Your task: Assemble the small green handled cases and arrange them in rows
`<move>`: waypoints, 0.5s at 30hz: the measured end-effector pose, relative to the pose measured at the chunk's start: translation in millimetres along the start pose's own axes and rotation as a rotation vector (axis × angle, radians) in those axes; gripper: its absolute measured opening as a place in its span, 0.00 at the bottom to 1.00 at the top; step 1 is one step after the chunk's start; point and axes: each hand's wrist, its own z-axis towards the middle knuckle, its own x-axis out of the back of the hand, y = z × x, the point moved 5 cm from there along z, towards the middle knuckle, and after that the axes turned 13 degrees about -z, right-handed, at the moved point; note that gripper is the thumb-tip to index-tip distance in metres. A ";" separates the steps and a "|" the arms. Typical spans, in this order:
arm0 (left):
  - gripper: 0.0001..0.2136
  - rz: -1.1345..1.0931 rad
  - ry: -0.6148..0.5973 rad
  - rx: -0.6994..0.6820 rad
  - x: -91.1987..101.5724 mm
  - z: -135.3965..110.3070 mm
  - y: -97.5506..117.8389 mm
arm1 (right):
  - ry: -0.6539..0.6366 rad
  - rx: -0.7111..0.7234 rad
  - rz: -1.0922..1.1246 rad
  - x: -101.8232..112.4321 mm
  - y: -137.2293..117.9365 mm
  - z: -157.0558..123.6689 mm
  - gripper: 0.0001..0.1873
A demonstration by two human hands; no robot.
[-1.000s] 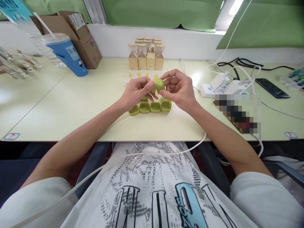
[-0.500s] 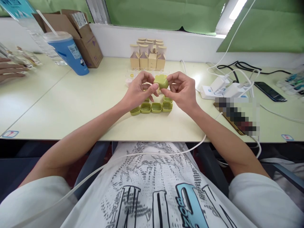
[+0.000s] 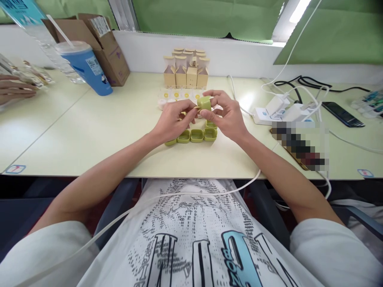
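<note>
Above the table, my right hand (image 3: 229,116) grips a small, rounded olive-green plastic cup (image 3: 204,103) between thumb and fingers, its body tilted. My left hand (image 3: 172,121) is closed in a pinch at the cup's left side, on a thin yellowish piece (image 3: 197,107) too small to make out well. Under and just in front of both hands stand several open green square cups (image 3: 196,136) in rows, partly covered by the fingers. Behind the hands lies a row of clear packs with yellow round marks (image 3: 176,95).
Several open beige cartons (image 3: 181,76) stand by the wall. To the left are a blue drink cup (image 3: 86,67), a brown box (image 3: 115,63) and another person's hand (image 3: 14,89). A power strip (image 3: 266,115) with cables and a phone (image 3: 342,114) lie to the right.
The green cup has been turned, from its flat face showing to its side. My left hand has moved from the cup's edge to the thin piece at its left.
</note>
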 end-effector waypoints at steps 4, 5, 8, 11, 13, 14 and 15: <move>0.27 -0.028 -0.023 0.034 -0.2 0.6 -3.8 | -0.077 -0.017 0.136 -9.6 -4.9 -4.2 0.35; 0.28 -0.044 -0.030 0.038 -0.4 0.8 -4.1 | -0.063 -0.016 0.147 -10.1 -6.7 -4.9 0.34; 0.29 -0.065 -0.054 0.024 -1.1 1.3 -0.1 | -0.020 -0.017 0.137 -9.6 -11.8 -5.3 0.34; 0.30 -0.054 -0.068 -0.005 -1.2 1.6 7.6 | -0.002 -0.031 0.145 -8.9 -15.2 -4.3 0.36; 0.30 -0.052 -0.070 -0.011 -0.7 1.9 10.8 | 0.022 -0.025 0.147 -7.4 -16.7 -3.7 0.36; 0.31 -0.052 -0.069 -0.009 -0.4 2.2 11.4 | 0.033 -0.020 0.143 -6.6 -17.1 -3.5 0.37; 0.31 -0.054 -0.067 -0.004 -0.1 2.6 11.2 | 0.042 -0.016 0.139 -5.9 -17.4 -3.3 0.37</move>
